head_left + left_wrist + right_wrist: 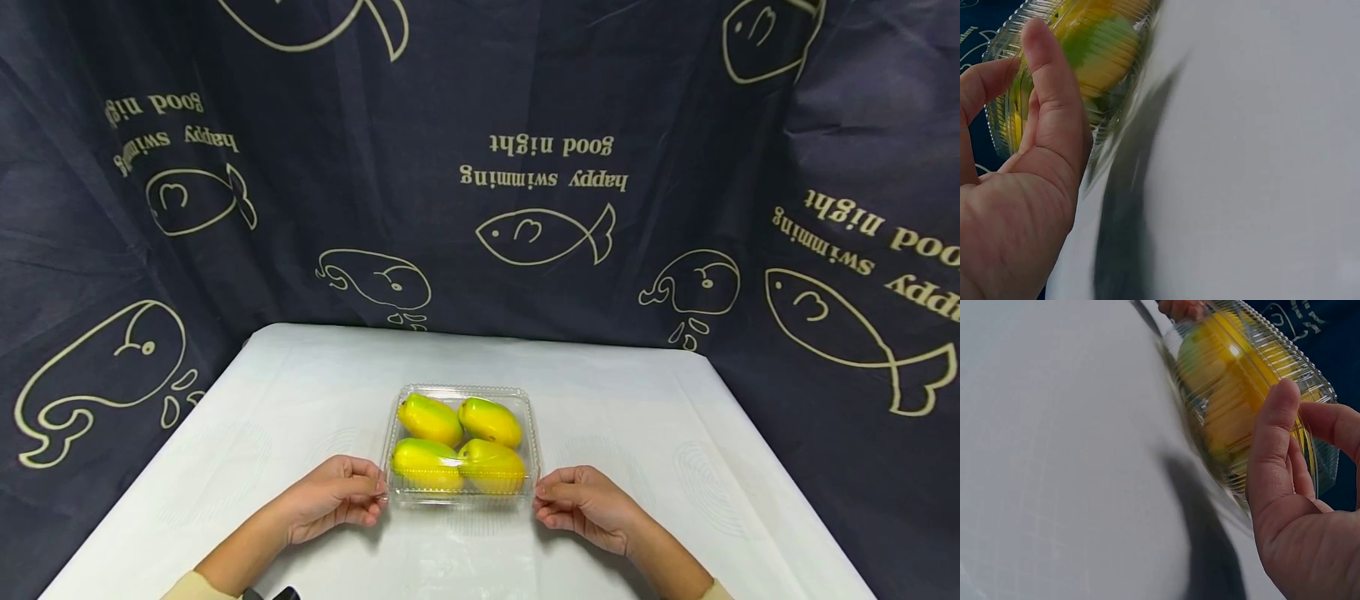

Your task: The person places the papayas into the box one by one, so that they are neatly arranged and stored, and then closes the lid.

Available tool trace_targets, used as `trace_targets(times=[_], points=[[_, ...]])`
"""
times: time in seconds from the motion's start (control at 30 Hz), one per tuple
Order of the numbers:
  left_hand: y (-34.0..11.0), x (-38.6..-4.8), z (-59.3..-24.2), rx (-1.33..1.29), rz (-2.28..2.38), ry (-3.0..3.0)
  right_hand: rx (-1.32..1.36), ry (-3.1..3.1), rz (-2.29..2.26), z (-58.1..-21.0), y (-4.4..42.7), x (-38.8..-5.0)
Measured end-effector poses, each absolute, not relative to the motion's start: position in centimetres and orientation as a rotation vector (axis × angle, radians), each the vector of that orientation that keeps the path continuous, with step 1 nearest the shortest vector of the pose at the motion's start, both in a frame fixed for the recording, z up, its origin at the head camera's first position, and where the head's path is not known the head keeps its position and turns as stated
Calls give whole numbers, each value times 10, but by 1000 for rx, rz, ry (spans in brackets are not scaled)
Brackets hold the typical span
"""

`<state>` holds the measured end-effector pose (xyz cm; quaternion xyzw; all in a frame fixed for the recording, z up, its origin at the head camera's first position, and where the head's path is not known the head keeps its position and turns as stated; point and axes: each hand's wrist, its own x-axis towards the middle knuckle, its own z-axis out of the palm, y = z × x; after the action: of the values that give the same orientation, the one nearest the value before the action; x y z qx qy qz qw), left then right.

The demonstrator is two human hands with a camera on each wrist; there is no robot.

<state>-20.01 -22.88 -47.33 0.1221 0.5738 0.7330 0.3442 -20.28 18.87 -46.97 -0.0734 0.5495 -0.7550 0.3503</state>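
Observation:
A clear plastic container (467, 390) with ribbed edges sits in the middle of the table. Inside it lie several yellow-green mangoes (491, 421) in two rows. My left hand (337, 498) pinches the container's near left corner between thumb and fingers. At the near right corner, my right hand (583, 505) does the same. In the left wrist view, the left thumb (1050, 94) lies against the ribbed plastic. The right wrist view has the right thumb (1274, 437) on the container's rim, with mangoes (1232, 419) showing through the wall.
A white-covered table (622, 400) lies under the container. Dark blue cloth (540, 100) printed with fish, whales and upside-down words hangs behind it and on both sides. A small black object (285, 593) shows at the bottom edge beside the left forearm.

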Motion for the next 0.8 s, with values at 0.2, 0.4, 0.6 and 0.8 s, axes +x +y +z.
trace_targets(times=[0.2,0.4,0.6,0.8], points=[[-228,-199,-473,304,1879,1512,-161,1408,-1946,-471,189,-203],[-226,-201,-473,301,1913,1527,-144,1409,-1959,-471,188,-204],[-222,-203,-475,292,1974,1511,-152,1413,-1993,-471,189,-206],[-219,-203,-477,261,2023,1495,-107,1438,-2013,-471,188,-208]])
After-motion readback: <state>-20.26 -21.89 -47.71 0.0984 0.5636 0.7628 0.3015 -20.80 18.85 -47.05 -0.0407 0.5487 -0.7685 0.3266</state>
